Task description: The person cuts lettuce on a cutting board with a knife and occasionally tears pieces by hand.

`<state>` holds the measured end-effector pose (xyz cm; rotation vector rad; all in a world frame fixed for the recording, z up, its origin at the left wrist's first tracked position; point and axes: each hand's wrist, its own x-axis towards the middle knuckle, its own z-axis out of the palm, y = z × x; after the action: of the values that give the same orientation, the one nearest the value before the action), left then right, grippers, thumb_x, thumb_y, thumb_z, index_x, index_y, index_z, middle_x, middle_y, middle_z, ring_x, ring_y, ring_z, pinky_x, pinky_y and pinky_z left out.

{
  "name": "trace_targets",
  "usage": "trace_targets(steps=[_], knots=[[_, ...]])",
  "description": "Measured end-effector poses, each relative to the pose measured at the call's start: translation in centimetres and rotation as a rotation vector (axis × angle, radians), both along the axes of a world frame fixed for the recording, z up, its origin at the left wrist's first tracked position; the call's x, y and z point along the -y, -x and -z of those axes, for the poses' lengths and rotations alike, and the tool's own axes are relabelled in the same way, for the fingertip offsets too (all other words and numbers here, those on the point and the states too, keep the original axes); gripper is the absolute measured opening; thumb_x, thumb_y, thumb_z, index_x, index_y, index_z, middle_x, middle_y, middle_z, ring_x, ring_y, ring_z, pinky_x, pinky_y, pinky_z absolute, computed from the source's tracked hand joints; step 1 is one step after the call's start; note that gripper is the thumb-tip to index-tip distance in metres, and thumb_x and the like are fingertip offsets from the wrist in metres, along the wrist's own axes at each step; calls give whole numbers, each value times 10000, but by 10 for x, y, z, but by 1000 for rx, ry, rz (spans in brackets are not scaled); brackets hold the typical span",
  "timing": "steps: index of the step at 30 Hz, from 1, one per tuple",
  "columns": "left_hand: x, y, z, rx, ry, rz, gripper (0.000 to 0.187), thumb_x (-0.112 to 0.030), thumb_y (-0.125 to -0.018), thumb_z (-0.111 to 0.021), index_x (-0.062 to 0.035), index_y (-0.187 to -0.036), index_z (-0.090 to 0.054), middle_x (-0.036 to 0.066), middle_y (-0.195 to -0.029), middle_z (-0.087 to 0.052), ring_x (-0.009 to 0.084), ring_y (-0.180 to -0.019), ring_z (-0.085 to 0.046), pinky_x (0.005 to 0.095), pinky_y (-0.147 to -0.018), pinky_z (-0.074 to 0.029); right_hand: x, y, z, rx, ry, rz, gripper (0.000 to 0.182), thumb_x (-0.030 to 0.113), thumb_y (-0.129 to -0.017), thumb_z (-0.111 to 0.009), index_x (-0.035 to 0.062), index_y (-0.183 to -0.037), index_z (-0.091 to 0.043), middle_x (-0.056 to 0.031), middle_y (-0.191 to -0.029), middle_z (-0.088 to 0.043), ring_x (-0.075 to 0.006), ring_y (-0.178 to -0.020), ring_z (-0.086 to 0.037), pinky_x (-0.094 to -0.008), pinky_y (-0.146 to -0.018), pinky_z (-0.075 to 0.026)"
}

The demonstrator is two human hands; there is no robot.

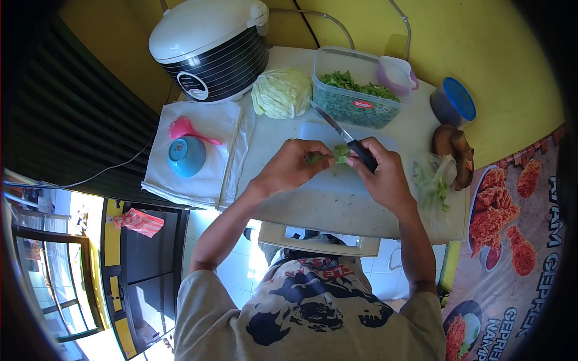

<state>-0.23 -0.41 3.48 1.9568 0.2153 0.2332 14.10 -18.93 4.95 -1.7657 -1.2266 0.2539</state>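
Note:
My left hand (294, 165) pinches a small sprig of leafy greens (341, 151) above a pale cutting board (385, 139). My right hand (383, 174) is closed around the black handle of a knife (332, 122), its blade pointing away and up to the left. The fingertips of that hand also meet the sprig. Beyond the board stands a clear plastic container (385, 117) with cut greens (355, 84) in it. A pale green cabbage (282, 93) sits to its left, close to the knife tip.
A rice cooker (211, 66) stands back left. Nearer lie a blue bowl (186, 157) and pink ladle (186, 129) on white cloth (162, 144). At right are a blue-lidded tub (459, 101), a brown wooden object (451, 147) and a plastic bag with greens (435, 180).

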Motion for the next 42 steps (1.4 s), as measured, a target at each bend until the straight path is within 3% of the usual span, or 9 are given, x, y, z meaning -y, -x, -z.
trace_targets(steps=[5, 8, 10, 14, 17, 23, 31, 34, 42], knots=[[6, 18, 21, -57, -171, -189, 218, -180, -945, -748, -8, -1080, -743, 157, -894, -751, 231, -775, -694, 374, -753, -541, -18, 9, 27, 139, 166, -57, 236, 130, -951, -724, 32, -1137, -617, -220, -854, -734, -426, -797, -714, -494, -694, -543], [14, 14, 31, -33, -306, -299, 208, -177, -933, -732, -22, -1070, -711, 199, -839, -734, 331, -746, -713, 425, -740, -554, -25, 10, 35, 266, 282, -49, 251, 122, -955, -716, 24, -1156, -604, -222, -899, -725, -421, -804, -713, -497, -687, -547], [20, 13, 31, -30, -398, -365, 183, -163, -927, -718, -40, -1059, -687, 210, -788, -722, 389, -726, -712, 462, -729, -560, -27, 11, 42, 332, 148, -31, 299, 101, -959, -699, 22, -1227, -593, -223, -966, -704, -420, -792, -704, -498, -687, -551], [26, 9, 37, -66, -504, -417, 160, -164, -922, -708, -63, -1039, -669, 189, -674, -686, 406, -657, -701, 496, -690, -560, -12, 30, 39, 328, 67, 23, 494, 46, -961, -642, 31, -1441, -524, -198, -1030, -636, -400, -738, -678, -483, -663, -564], [29, 8, 40, -60, -522, -456, 163, -173, -922, -713, -63, -1033, -669, 189, -657, -679, 397, -642, -702, 491, -659, -557, 19, 48, 34, 290, 258, -31, 664, 20, -950, -612, 68, -1580, -408, -164, -961, -602, -365, -651, -647, -465, -614, -568], [27, 8, 41, -62, -453, -460, 183, -173, -916, -737, -52, -1033, -665, 196, -680, -690, 387, -631, -702, 460, -620, -547, 59, 54, 49, 329, 374, -60, 724, 15, -931, -625, 97, -1608, -381, -140, -905, -593, -307, -580, -626, -441, -551, -557], [24, 8, 40, -76, -446, -424, 194, -160, -913, -747, -41, -1041, -662, 195, -704, -694, 387, -617, -691, 457, -606, -537, 61, 49, 45, 426, 453, -68, 761, 2, -898, -636, 109, -1609, -388, -133, -886, -605, -303, -576, -632, -436, -546, -559], [24, 7, 40, -30, -428, -420, 172, -150, -911, -724, -39, -1013, -642, 223, -692, -694, 425, -641, -698, 500, -626, -562, 46, 45, 49, 439, 426, -67, 772, -6, -882, -636, 106, -1606, -394, -136, -881, -608, -305, -573, -636, -434, -545, -562], [23, 10, 40, -32, -426, -417, 196, -149, -909, -743, -31, -1030, -644, 210, -678, -682, 409, -604, -682, 472, -600, -545, 63, 47, 46, 430, 444, -68, 738, 5, -891, -634, 104, -1591, -422, -134, -874, -606, -300, -564, -639, -424, -536, -563]])
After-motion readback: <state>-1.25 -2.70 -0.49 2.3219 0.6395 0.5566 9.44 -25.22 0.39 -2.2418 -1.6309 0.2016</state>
